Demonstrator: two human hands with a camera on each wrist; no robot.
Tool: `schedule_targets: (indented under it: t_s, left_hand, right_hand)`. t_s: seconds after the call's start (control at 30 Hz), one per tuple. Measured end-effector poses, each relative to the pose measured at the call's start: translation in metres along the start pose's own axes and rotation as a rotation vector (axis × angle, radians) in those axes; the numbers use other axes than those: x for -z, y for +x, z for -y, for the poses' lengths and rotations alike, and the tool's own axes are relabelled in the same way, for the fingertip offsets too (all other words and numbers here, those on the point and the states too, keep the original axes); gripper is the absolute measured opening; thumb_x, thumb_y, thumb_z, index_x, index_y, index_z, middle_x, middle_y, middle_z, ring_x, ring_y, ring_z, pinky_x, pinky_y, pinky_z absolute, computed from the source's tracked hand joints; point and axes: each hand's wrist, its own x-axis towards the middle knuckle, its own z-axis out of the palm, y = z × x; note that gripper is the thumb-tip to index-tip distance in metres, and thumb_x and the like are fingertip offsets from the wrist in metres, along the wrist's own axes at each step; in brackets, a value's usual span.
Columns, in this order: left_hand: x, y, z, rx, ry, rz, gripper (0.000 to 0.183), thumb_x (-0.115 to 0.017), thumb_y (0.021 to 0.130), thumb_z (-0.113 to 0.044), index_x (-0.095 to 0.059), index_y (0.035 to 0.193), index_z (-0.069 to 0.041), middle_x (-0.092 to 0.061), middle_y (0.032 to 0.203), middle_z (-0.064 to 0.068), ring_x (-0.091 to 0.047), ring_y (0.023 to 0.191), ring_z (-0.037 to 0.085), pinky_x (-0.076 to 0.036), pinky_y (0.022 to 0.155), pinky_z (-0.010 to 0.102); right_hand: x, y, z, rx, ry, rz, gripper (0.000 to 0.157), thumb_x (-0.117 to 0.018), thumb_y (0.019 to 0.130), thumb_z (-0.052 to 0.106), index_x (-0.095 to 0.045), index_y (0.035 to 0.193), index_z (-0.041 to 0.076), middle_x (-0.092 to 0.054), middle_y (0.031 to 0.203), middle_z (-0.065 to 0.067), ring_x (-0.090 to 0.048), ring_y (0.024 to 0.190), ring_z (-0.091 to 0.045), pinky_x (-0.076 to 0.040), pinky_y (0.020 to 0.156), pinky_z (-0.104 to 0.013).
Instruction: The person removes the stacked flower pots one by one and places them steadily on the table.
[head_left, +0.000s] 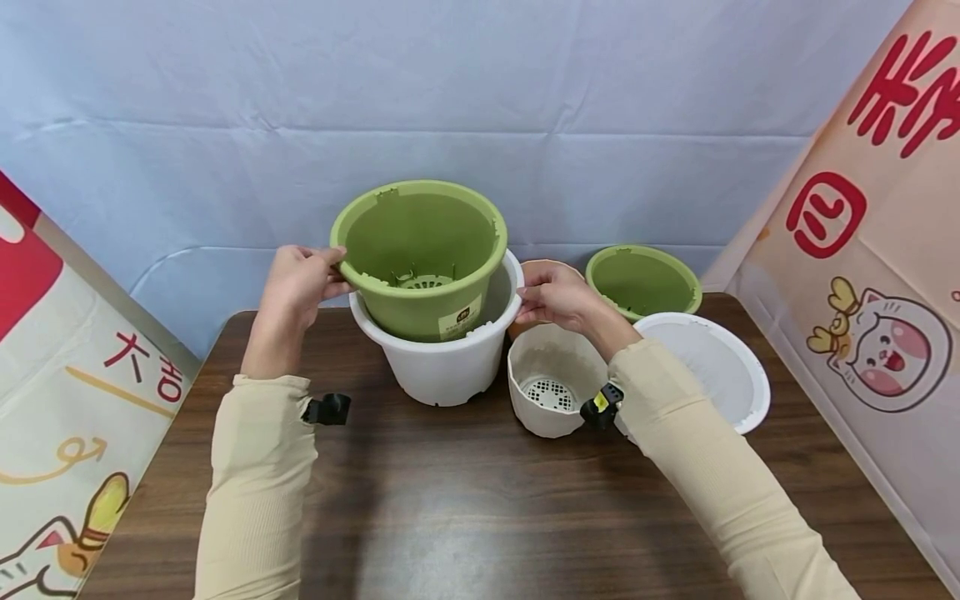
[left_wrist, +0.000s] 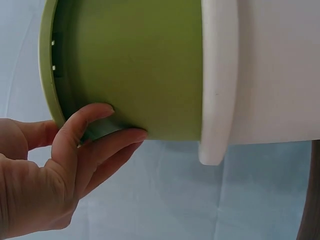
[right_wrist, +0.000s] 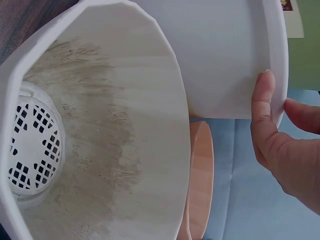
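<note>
A green flowerpot (head_left: 420, 242) with a small label sits partly inside a white flowerpot (head_left: 442, 367), its upper part standing above the white rim. My left hand (head_left: 296, 283) pinches the left edge of the green rim, thumb above and fingers beneath against the outer wall, as the left wrist view shows. On the other side my right hand (head_left: 558, 293) pinches the white pot's rim at its right edge; in the right wrist view the thumb and fingers (right_wrist: 264, 95) lie on either side of that rim. Slots show in the green pot's base.
Right of the stack stands a stained off-white pot (head_left: 551, 375) with a grated bottom. Behind it is an orange pot (right_wrist: 200, 175), mostly hidden. Farther right are a second green pot (head_left: 643, 279) and a tilted white pot (head_left: 712, 367), partly behind my right sleeve. All stand on a wooden table (head_left: 450, 500).
</note>
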Motion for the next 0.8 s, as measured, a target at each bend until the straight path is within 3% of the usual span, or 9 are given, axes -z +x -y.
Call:
schedule_targets:
  t_s: [0.2,0.63,0.8]
  left_hand:
    - [0.002,-0.007,-0.006,-0.051,-0.039,-0.063,0.044,-0.045,0.096,-0.009,-0.034,0.125,0.021,-0.054,0.084,0.013,-0.062,0.061,0.006,-0.052,0.068,0.019]
    - [0.008,-0.023,-0.018,-0.160,-0.147,-0.128,0.041,-0.049,0.093,-0.008,-0.039,0.120,0.022,-0.057,0.080,0.009,-0.064,0.065,0.009,-0.052,0.069,0.021]
    - [0.010,-0.027,-0.023,-0.194,-0.183,-0.150,0.029,-0.051,0.092,-0.007,-0.048,0.108,0.017,-0.059,0.075,0.008,-0.064,0.062,0.010,-0.053,0.065,0.022]
  right_hand:
    - [0.000,0.000,-0.001,0.002,-0.001,-0.009,0.014,-0.042,0.093,-0.008,-0.044,0.105,-0.014,-0.056,0.066,-0.011,-0.059,0.054,-0.018,-0.053,0.056,-0.026]
    - [0.000,-0.001,-0.001,0.005,-0.034,-0.009,0.015,-0.043,0.093,-0.007,-0.045,0.105,-0.015,-0.056,0.067,-0.012,-0.059,0.055,-0.018,-0.055,0.060,-0.030]
    - [0.000,-0.001,-0.001,0.002,-0.037,-0.013,0.019,-0.043,0.093,-0.006,-0.043,0.109,-0.016,-0.055,0.068,-0.012,-0.059,0.055,-0.018,-0.055,0.061,-0.030]
